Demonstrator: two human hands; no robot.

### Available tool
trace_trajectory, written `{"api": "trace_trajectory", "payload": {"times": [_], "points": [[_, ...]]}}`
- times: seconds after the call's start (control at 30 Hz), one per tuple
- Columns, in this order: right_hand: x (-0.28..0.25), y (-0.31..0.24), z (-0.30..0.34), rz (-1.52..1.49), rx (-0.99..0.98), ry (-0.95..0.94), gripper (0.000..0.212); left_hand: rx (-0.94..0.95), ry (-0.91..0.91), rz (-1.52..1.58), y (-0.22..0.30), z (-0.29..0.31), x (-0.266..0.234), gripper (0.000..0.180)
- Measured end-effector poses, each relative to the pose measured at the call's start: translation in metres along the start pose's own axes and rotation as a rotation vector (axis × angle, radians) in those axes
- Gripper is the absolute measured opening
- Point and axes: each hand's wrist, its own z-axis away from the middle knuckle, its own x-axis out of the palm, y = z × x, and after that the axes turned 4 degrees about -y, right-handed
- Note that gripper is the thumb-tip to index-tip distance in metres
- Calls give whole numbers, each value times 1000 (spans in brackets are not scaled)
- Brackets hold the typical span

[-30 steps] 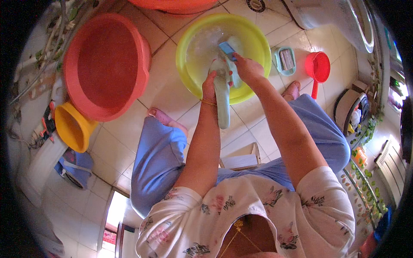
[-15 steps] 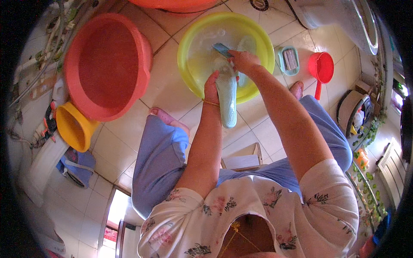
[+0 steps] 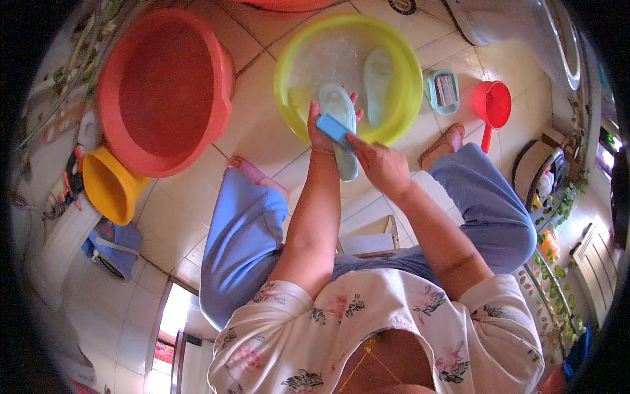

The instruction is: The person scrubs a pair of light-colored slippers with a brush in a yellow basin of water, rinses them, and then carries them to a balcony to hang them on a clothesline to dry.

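My left hand (image 3: 319,133) supports a pale green insole (image 3: 336,105) from beneath, over the near rim of a yellow-green basin (image 3: 283,98). Its fingertips show along the insole's right edge. Closed around one end of a blue brush (image 3: 333,129), my right hand (image 3: 384,169) holds it across the middle of the insole. The brush's bristles are hidden underneath. In the basin's cloudy water, toward the right wall, lies a second pale green insole (image 3: 378,85).
A large red tub (image 3: 223,85) and a yellow bucket (image 3: 134,197) stand at the left. Right of the basin are a soap dish (image 3: 433,82) with a bar in it and a red dipper (image 3: 492,105). My slippered feet flank the basin on the tiled floor.
The brush has moved from beyond the insole's far end, over the basin, back toward me onto its middle. My right hand came with it, uncovering the second insole.
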Motion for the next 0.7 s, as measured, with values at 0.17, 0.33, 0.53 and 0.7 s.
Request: {"api": "trace_trajectory", "payload": {"times": [0.17, 0.33, 0.53, 0.7], "points": [[-10, 26, -101, 28, 26, 153, 35, 11, 28, -48, -18, -8, 8, 53], [-20, 36, -55, -47, 86, 181, 31, 76, -46, -15, 7, 0, -4, 58], [1, 25, -14, -12, 81, 107, 33, 30, -38, 54, -12, -1, 15, 61], [-1, 54, -112, -18, 87, 161, 34, 83, -18, -77, -12, -8, 10, 62]]}}
